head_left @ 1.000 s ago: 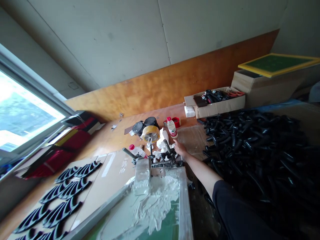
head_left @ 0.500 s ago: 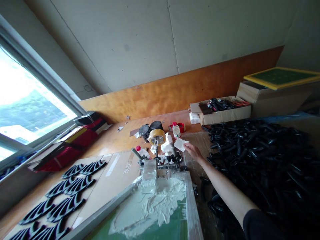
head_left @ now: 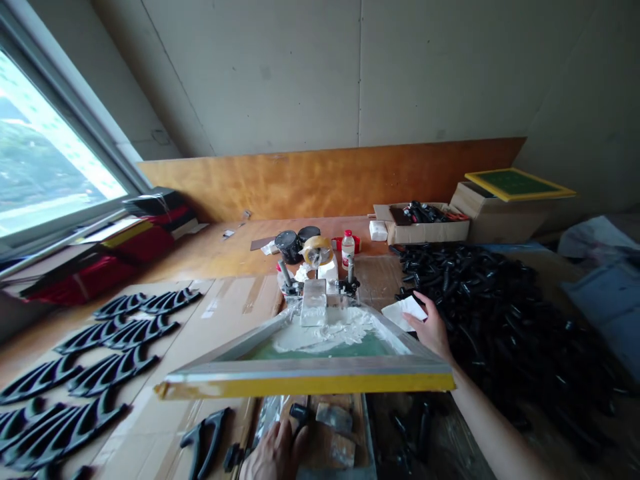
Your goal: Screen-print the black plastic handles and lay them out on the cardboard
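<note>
My right hand [head_left: 431,327] pinches a folded white tissue [head_left: 403,311] beside the right rail of a silk-screen frame [head_left: 310,385]. Pale grey paste [head_left: 320,335] is spread over the screen's green mesh, and a block-like metal piece [head_left: 314,303] lies at its far end. The frame's near edge is tilted up. Below that edge, my left hand [head_left: 274,453] is closed over a black plastic handle [head_left: 299,413] at the wooden jig [head_left: 345,448]; most of the handle is hidden by the fingers. Another black handle [head_left: 206,441] lies on cardboard to the left.
Rows of black handles [head_left: 120,367] lie at left. A big heap of black parts [head_left: 495,333] covers the right. Behind the screen are a tape roll [head_left: 318,252], a red-capped bottle [head_left: 348,250] and black jars [head_left: 289,247]. An open carton [head_left: 430,232] stands farther back.
My right hand has drawn the tissue back toward me and to the right. The screen's near edge now shows, raised, and my left hand has come into view beneath it.
</note>
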Demonstrator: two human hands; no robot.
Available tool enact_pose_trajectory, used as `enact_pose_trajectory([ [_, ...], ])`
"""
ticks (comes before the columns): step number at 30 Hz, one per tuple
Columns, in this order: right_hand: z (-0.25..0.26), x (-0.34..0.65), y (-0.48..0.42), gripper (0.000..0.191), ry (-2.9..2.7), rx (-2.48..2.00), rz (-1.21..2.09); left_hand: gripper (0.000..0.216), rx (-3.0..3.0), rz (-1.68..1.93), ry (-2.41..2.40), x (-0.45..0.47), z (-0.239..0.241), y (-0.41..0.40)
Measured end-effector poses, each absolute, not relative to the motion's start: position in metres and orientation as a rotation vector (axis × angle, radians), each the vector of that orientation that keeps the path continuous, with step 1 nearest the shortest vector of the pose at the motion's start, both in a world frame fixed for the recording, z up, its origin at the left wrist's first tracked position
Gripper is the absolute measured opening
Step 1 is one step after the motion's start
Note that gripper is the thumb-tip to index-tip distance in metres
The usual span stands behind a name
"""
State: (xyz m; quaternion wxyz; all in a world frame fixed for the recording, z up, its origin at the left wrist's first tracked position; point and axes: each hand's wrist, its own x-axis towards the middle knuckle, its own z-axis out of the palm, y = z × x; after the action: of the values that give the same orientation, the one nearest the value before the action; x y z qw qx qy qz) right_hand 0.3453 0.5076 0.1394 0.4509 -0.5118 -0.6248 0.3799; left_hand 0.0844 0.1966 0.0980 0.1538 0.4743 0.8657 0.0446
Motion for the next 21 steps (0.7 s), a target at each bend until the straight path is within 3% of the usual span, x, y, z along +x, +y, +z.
enact_pose_trajectory([
  [6,0.111,0.346,0.435,0.035,-1.582,-1.408,0.841,0.040,1.438,0.368,2.494,0.048,0.115,0.195],
  [15,0.093,0.283,0.341,0.035,-1.672,-1.543,0.946,0.014,1.418,0.515,2.359,-0.034,0.132,0.254],
  [18,0.097,0.266,0.332,0.033,-1.730,-1.547,0.878,0.017,1.470,0.499,2.264,-0.021,0.124,0.237],
  [21,0.093,0.250,0.333,0.033,-1.795,-1.513,0.930,0.035,1.595,0.398,2.183,0.009,0.111,0.206],
])
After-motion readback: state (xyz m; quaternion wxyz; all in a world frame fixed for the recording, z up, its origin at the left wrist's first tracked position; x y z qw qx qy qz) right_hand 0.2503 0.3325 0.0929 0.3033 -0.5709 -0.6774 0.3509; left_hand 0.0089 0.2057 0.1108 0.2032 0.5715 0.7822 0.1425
